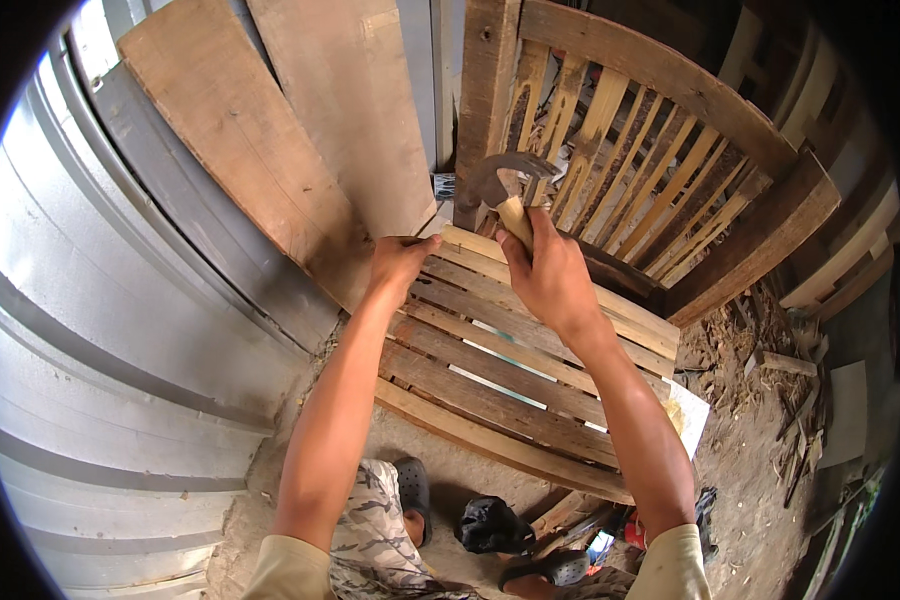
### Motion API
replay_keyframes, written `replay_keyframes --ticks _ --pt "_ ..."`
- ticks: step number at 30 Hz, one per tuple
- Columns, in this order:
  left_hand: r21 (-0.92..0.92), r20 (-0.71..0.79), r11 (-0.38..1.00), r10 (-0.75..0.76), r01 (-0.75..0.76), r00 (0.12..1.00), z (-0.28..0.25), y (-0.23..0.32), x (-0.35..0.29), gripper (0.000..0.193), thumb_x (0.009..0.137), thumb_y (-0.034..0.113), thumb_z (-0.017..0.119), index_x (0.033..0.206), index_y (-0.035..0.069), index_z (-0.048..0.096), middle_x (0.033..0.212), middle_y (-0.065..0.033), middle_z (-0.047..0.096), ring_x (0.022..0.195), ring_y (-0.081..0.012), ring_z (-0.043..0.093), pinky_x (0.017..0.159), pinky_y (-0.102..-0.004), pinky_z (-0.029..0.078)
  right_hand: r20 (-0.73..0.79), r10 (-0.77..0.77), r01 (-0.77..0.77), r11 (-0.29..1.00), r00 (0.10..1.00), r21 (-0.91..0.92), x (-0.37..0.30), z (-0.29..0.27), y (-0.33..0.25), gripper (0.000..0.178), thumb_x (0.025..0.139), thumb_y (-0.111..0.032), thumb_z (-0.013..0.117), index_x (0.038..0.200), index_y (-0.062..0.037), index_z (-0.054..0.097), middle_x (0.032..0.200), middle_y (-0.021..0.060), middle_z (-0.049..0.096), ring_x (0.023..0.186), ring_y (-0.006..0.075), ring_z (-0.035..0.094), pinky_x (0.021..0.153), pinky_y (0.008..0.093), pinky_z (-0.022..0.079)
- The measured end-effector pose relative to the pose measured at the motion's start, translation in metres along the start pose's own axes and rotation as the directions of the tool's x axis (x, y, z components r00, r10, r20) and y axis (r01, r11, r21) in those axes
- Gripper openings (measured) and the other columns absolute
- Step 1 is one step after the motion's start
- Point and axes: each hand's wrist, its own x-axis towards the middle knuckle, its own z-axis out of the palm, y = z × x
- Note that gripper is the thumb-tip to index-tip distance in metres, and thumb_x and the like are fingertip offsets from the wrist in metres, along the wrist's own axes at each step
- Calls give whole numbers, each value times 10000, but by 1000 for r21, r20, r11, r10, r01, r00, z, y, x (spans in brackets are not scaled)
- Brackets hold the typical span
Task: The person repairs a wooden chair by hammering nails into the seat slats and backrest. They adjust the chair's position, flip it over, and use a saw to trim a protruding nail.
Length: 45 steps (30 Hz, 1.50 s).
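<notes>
A wooden slatted chair or bench stands in front of me; its seat (500,375) is made of parallel slats with gaps between them. My right hand (550,275) is wrapped around the wooden handle of a claw hammer (510,185), raised over the rear part of the seat. The hammer's dark metal head is up near the backrest (660,75). At the seat's rear left corner is my left hand (402,268), its thumb and fingers pinched together by the end of the rear slat. What lies between those fingertips is too small to make out.
Two wide boards (240,140) lean at the back left, beside a corrugated metal wall (100,400). Wood scraps and shavings (740,350) litter the ground to the right. A black plastic bag (492,525) lies between my feet, below the seat's front edge.
</notes>
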Motion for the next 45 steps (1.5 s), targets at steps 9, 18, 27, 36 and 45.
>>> replay_keyframes --ticks 9,18,27,36,45 --pt "6 13 1000 -26 26 1000 -2 -2 3 455 839 233 807 1115 -108 687 1127 -200 703 1106 -250 625 989 -374 445 40 -22 32 959 999 -282 11 2 2 387 964 -220 597 1205 50 459 720 289 657 696 482 665 630 553 545" --pt "49 -64 997 55 -52 996 5 -7 7 389 809 292 823 962 -59 754 855 -133 735 765 -197 656 739 -349 507 182 -29 103 906 983 -410 -5 30 15 345 993 -262 549 1123 44 453 680 309 635 631 487 661 564 540 558" --pt "118 -96 988 114 -102 989 1 -13 13 390 798 301 823 987 -35 760 890 -155 748 791 -215 686 743 -356 516 83 7 23 935 997 -354 -10 32 1 395 981 -227 550 1200 86 447 669 307 630 645 456 681 561 551 567" --pt "95 -95 991 99 -90 991 -1 -7 7 401 824 294 806 1020 -50 748 914 -174 746 846 -232 680 774 -373 513 94 -67 98 918 993 -385 5 16 3 437 982 -241 516 1271 75 427 832 312 674 679 497 668 593 527 571" --pt "196 -154 968 186 -155 970 3 -2 -5 351 819 299 784 940 -30 763 816 -154 742 739 -231 682 714 -373 500 139 80 -23 927 987 -374 0 23 0 451 981 -252 510 1272 84 433 823 305 682 754 466 697 639 517 588"
